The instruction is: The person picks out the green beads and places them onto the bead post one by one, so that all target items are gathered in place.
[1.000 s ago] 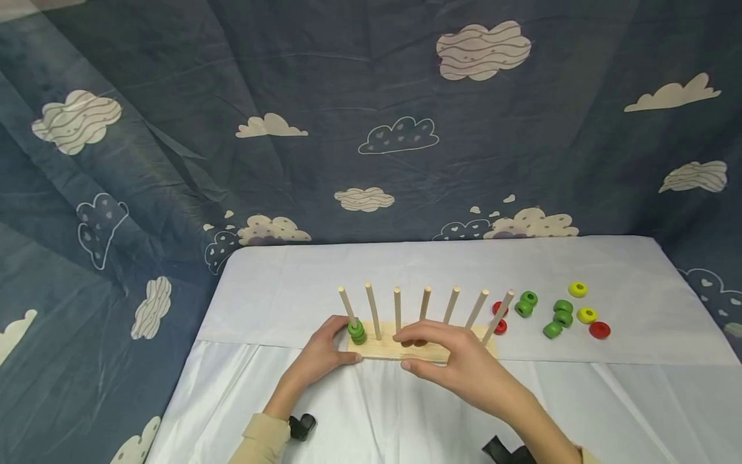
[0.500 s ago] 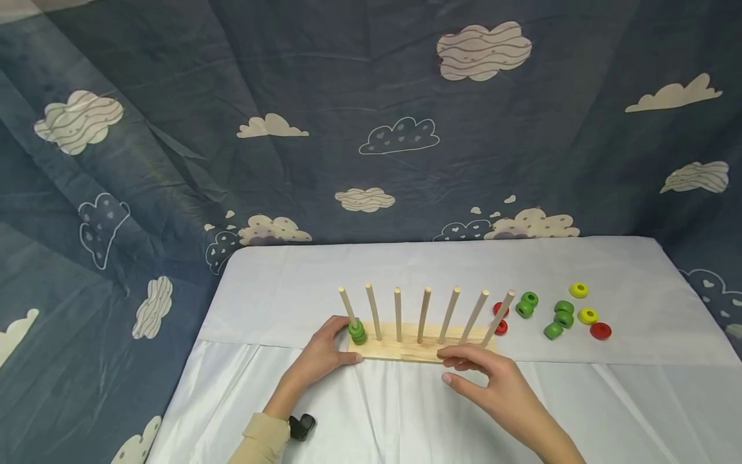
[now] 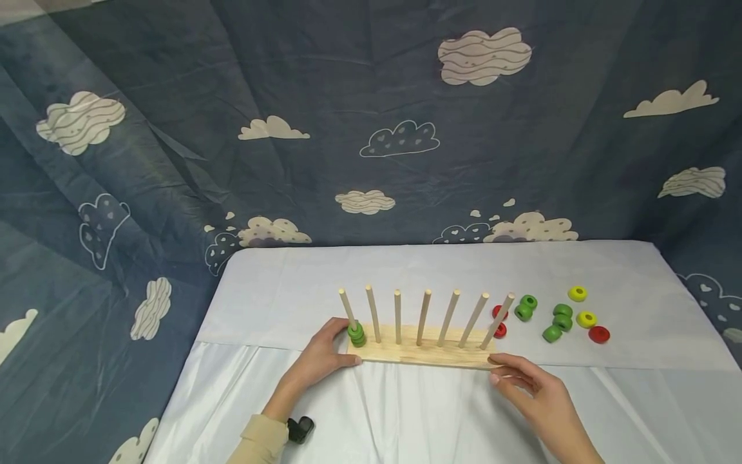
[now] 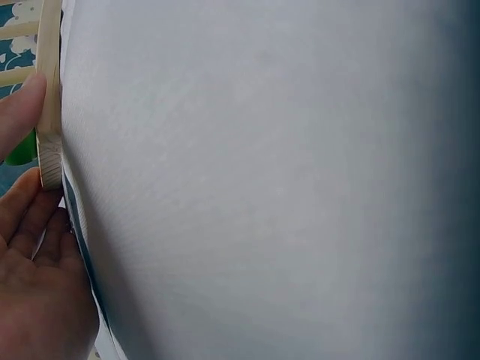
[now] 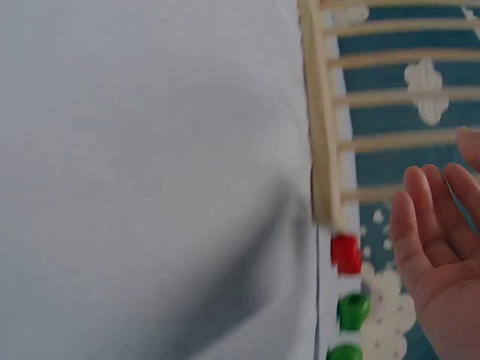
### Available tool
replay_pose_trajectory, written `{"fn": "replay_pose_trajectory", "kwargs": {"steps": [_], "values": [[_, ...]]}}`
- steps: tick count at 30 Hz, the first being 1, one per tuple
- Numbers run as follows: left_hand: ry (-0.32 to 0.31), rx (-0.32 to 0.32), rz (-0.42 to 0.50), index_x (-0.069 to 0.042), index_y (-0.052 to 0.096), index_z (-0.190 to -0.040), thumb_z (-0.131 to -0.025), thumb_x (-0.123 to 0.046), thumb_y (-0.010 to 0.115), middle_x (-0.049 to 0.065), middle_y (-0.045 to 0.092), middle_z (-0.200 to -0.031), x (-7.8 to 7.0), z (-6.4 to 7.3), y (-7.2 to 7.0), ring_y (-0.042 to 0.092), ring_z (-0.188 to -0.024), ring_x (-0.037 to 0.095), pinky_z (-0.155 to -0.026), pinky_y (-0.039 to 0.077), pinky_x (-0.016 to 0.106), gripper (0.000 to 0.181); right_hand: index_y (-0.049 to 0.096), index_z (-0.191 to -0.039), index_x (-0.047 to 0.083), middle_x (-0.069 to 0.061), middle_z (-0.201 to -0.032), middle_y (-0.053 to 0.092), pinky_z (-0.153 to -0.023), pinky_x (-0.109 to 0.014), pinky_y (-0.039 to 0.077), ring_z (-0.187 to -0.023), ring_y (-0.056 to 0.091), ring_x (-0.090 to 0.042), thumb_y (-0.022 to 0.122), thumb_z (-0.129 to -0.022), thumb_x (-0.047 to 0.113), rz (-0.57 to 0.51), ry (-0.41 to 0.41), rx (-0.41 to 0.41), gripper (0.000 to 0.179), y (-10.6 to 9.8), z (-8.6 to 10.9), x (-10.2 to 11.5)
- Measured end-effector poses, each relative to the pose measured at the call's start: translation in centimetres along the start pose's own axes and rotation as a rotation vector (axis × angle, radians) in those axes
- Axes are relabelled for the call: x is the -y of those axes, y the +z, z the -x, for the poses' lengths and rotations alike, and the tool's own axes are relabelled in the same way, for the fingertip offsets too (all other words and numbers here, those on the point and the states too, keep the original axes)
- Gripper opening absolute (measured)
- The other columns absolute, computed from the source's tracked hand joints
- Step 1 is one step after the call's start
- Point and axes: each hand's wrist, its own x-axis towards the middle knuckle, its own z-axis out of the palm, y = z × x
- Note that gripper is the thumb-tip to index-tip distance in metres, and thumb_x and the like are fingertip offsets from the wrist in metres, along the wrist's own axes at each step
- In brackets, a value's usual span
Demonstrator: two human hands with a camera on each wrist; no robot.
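A wooden peg board [image 3: 431, 353] with a row of several upright pegs lies across the table in the head view. Green beads [image 3: 357, 334] are stacked low on its leftmost peg. My left hand [image 3: 319, 356] holds the board's left end, thumb at the front edge and fingers round the back; the left wrist view shows the thumb and fingers on either side of the board's end [image 4: 50, 161]. Beside the right front corner is my right hand [image 3: 539, 394], fingers relaxed and holding nothing; whether its fingertips touch the board I cannot tell.
Right of the board lie loose beads: several green beads [image 3: 562, 321], yellow beads [image 3: 587, 319] and red beads [image 3: 599, 334]. Two of the red ones sit close behind the rightmost peg. A dark cloud-print cloth [image 3: 400, 180] hangs behind the white table [image 3: 278, 290].
My right hand has moved rightward along the front of the board, from near its middle to its right corner. The left hand, board and beads have stayed in place.
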Motion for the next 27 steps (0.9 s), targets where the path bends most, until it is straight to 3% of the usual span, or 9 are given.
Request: {"fn": "replay_pose_trajectory", "kwargs": {"steps": [7,12,15,19,23,27], "values": [[0.001,0.005,-0.001,-0.015,0.054,-0.136,-0.076,-0.025,0.085,-0.002,0.051,-0.137,0.2,0.0,0.0,0.036,-0.139,0.025,-0.114,0.028,0.047,0.068,0.064,-0.126,0.014,-0.003,-0.118,0.067,-0.079,-0.010,0.048,-0.092,0.061,-0.001,0.073,-0.091,0.025,0.192,-0.010,-0.061,0.038,-2.1,-1.0,-2.3],[0.010,0.004,0.009,-0.014,0.054,-0.136,-0.076,-0.025,0.085,-0.002,0.051,-0.137,0.2,-0.1,0.0,0.037,-0.139,0.024,-0.114,0.028,0.047,0.068,0.061,-0.129,0.011,-0.010,-0.121,0.064,-0.080,-0.033,0.056,-0.100,0.063,-0.022,0.072,-0.092,0.024,0.262,0.023,-0.111,0.041,-3.6,-1.8,-3.7],[0.013,0.003,0.013,-0.014,0.054,-0.136,-0.076,-0.025,0.085,-0.003,0.051,-0.136,0.2,-0.1,0.0,0.037,-0.139,0.024,-0.114,0.028,0.047,0.069,0.059,-0.130,0.007,-0.016,-0.124,0.061,-0.077,-0.046,0.056,-0.102,0.061,-0.036,0.073,-0.091,0.021,0.307,0.025,-0.140,0.043,-4.6,-2.2,-4.4],[0.010,0.007,0.013,-0.015,0.054,-0.136,-0.076,-0.026,0.085,-0.003,0.051,-0.137,0.4,-0.1,0.0,0.036,-0.139,0.024,-0.114,0.028,0.047,0.069,0.059,-0.128,0.003,-0.022,-0.125,0.058,-0.078,-0.058,0.053,-0.102,0.058,-0.045,0.075,-0.088,0.014,0.375,-0.015,-0.156,0.044,-5.8,-3.0,-5.2],[0.007,0.008,0.012,-0.016,0.054,-0.136,-0.076,-0.026,0.085,-0.004,0.051,-0.137,0.5,-0.1,0.1,0.036,-0.139,0.023,-0.115,0.028,0.046,0.069,0.059,-0.128,0.003,-0.024,-0.127,0.056,-0.081,-0.065,0.049,-0.105,0.056,-0.048,0.074,-0.087,0.009,0.405,-0.046,-0.150,0.044,-6.7,-4.0,-5.7],[0.010,0.009,0.011,-0.016,0.054,-0.136,-0.076,-0.026,0.085,-0.004,0.051,-0.137,0.5,-0.1,0.1,0.036,-0.139,0.023,-0.115,0.028,0.046,0.069,0.058,-0.128,0.001,-0.025,-0.128,0.054,-0.082,-0.063,0.050,-0.108,0.054,-0.047,0.073,-0.088,0.009,0.387,-0.041,-0.135,0.044,-7.1,-5.0,-6.2]]}}
